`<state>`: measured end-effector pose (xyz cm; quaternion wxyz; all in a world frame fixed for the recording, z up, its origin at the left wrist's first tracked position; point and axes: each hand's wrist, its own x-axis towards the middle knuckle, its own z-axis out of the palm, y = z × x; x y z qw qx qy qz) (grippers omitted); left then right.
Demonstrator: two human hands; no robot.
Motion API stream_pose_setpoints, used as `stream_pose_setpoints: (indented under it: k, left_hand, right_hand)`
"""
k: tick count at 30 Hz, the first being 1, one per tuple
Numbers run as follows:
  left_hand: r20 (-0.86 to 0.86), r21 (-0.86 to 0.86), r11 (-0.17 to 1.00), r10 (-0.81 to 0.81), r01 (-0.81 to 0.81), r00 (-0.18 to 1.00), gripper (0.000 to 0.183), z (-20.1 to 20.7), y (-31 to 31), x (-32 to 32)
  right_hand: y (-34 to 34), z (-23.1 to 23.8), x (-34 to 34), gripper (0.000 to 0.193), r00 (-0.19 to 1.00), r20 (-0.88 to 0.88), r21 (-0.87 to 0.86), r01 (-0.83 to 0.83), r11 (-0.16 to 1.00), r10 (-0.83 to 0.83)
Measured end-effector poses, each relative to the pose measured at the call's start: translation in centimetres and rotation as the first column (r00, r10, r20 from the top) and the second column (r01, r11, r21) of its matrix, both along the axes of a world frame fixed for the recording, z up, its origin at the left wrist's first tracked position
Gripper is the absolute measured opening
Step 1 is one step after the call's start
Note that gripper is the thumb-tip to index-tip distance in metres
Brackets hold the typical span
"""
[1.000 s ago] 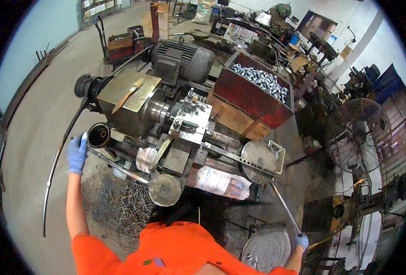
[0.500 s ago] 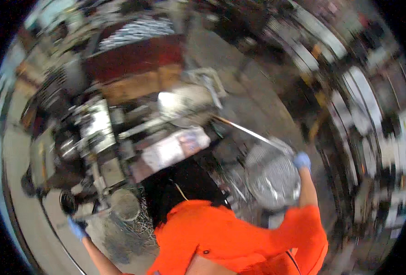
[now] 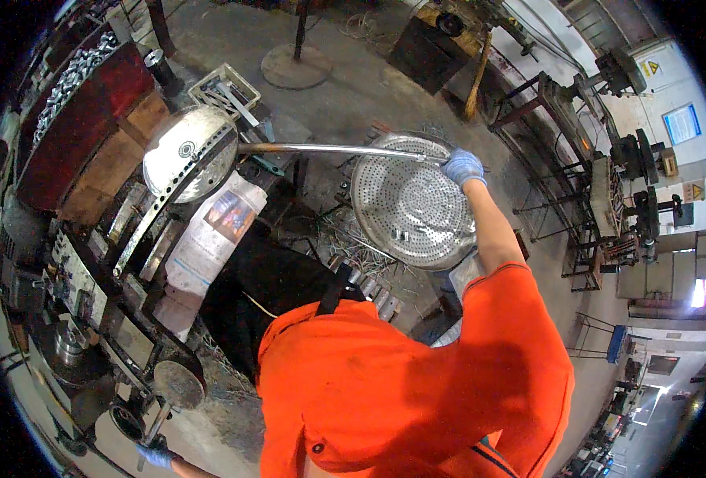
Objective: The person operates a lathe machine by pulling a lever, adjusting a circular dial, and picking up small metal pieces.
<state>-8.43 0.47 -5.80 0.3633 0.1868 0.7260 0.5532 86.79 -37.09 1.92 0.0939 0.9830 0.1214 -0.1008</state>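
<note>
My right hand (image 3: 463, 166), in a pale blue glove, is closed around the end of a long metal rod (image 3: 321, 149). The rod's other end meets a shiny round metal dome (image 3: 179, 155) on the machine at the left; how it is joined I cannot make out. Below my right hand sits a round perforated metal pan (image 3: 417, 199), dotted with many small holes. At the lower left, my gloved left hand (image 3: 158, 456) is closed on a metal handle bar (image 3: 158, 421) beside a black handwheel (image 3: 127, 421).
A dark red bin (image 3: 90, 119) holds many small metal parts. Beyond the dome is a plastic crate (image 3: 227, 92) of metal pieces. Printed sheeting (image 3: 213, 231) lies between me and the machine. Metal scraps lie beneath the pan. Machine stands (image 3: 560, 151) and a broom (image 3: 478, 80) are farther right.
My view has swung to the right and sharpened, so the machine appears farther left. My right hand stays on the rod's end, and my left hand stays by the handwheel.
</note>
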Motion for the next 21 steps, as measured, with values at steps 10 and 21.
stream_pose_setpoints:
  k: [10,21]
  left_hand:
    - [-0.197,0.039,0.996,-0.073,0.082,0.978,0.041,1.9,-2.2,7.5]
    - [-0.178,0.163,0.987,0.046,-0.017,0.983,0.043,3.4,-4.3,8.4]
  right_hand:
    - [-2.3,-1.0,-0.5,0.031,0.984,0.125,0.07,-0.133,0.989,0.123]
    - [-3.9,-4.8,3.6,0.037,0.96,0.192,0.063,-0.221,0.973,0.206]
